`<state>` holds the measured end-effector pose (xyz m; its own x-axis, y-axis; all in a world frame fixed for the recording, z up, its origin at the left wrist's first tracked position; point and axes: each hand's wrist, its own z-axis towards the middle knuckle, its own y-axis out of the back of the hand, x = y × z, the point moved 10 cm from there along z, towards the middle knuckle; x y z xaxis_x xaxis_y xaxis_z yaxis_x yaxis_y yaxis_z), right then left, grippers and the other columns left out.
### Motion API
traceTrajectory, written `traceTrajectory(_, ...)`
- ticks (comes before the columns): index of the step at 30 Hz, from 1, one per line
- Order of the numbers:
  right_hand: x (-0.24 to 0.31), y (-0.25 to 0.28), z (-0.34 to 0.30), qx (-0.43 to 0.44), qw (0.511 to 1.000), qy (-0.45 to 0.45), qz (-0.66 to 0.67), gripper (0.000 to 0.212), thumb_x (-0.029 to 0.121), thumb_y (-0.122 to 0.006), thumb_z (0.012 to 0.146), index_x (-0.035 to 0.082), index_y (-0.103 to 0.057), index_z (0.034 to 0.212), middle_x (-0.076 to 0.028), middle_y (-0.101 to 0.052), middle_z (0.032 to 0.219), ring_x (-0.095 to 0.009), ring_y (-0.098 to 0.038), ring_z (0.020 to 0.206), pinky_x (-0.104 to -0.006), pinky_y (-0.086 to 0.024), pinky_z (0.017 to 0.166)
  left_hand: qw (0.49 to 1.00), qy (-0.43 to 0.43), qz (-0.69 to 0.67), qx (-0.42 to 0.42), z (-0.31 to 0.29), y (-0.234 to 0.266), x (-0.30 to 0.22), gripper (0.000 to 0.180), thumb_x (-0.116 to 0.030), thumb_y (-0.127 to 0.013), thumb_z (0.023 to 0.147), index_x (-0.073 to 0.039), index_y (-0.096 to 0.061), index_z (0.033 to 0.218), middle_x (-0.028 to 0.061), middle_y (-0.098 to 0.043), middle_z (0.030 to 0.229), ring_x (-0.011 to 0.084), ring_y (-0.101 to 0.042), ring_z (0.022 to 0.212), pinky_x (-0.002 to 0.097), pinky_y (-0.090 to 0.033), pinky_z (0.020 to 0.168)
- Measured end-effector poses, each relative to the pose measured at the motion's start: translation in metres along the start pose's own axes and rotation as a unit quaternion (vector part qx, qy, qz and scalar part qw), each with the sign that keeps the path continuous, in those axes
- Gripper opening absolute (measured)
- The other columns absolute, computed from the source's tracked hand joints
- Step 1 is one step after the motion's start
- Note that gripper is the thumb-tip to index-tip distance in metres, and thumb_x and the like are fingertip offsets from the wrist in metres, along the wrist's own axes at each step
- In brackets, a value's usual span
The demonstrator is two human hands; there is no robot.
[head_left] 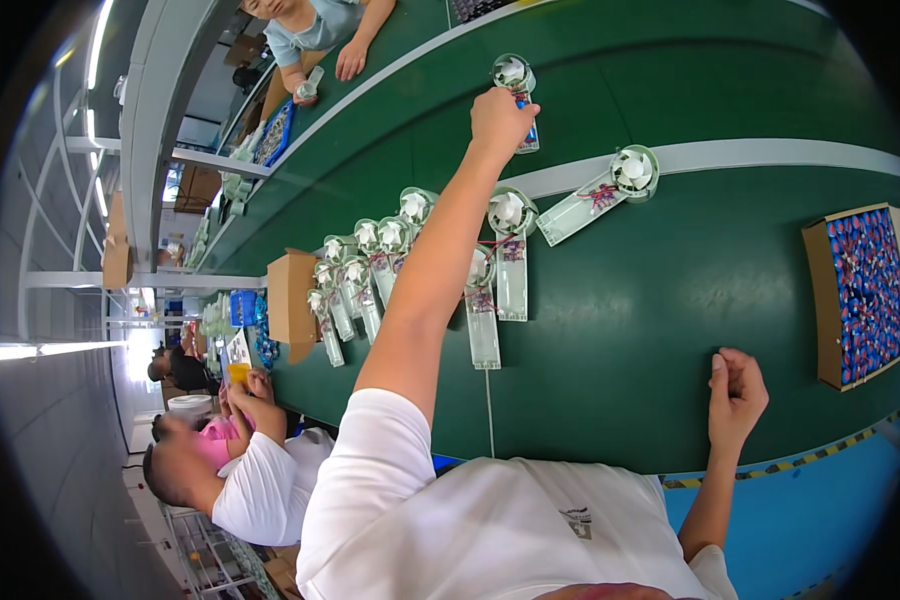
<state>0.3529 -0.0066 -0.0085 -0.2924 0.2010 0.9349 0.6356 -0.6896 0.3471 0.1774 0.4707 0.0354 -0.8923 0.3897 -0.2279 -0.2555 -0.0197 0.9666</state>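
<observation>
My left hand (503,118) reaches far across the grey rail, its fingers closed round an open handheld fan (513,74). White blades show at the fan's round end, and something blue sits in its handle. By the table's near right, my right hand (737,395) is curled with its fingers drawn in, and nothing shows in it. Between the hands, an open fan body (598,203) with red wires lies across the rail's edge. Two more, a fan body (511,250) and a fan body (482,325), lie beside my left forearm, which partly covers the nearer one.
Several fan bodies (355,270) cluster left of my forearm, beside a cardboard box (292,300). A carton of blue and red cylindrical parts (870,290) stands at the right. Across the far green surface (670,80), a person (315,30) holds a fan part; another person (270,490) sits at left.
</observation>
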Motion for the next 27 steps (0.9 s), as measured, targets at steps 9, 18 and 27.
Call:
traceTrajectory(9,-0.001,0.0,0.0,-0.011,1.0,0.002,0.016,0.004,0.002,-0.066,0.09,0.001,-0.066,0.094,0.001,-0.06,0.072,-0.003,-0.052,0.058,-0.0165,-0.039,0.051,0.997,0.058,0.047,-0.008,-0.005,0.012,0.024,0.041,-0.043,-0.072,0.081,-0.002,-0.072,0.078,0.0182,-0.071,0.082,0.0347,-0.069,0.08,0.0432,-0.055,0.072)
traceTrajectory(18,-0.004,0.0,-0.001,-0.003,1.0,-0.003,-0.001,0.007,0.007,-0.064,0.093,0.002,-0.066,0.097,0.003,-0.057,0.07,-0.001,-0.05,0.058,-0.0154,-0.038,0.053,0.994,0.082,0.074,0.013,-0.008,0.021,0.035,0.032,-0.035,-0.069,0.086,-0.004,-0.072,0.088,0.015,-0.072,0.089,0.0325,-0.07,0.088,0.0427,-0.056,0.075)
traceTrajectory(27,-0.005,0.0,0.0,-0.006,1.0,-0.009,0.012,0.005,0.004,-0.066,0.092,0.001,-0.066,0.095,0.001,-0.058,0.072,-0.003,-0.052,0.058,-0.0158,-0.04,0.052,0.999,0.03,0.017,0.035,0.0,0.012,0.06,0.034,-0.039,-0.069,0.085,-0.006,-0.075,0.082,0.0163,-0.07,0.077,0.0332,-0.068,0.077,0.0416,-0.054,0.073)
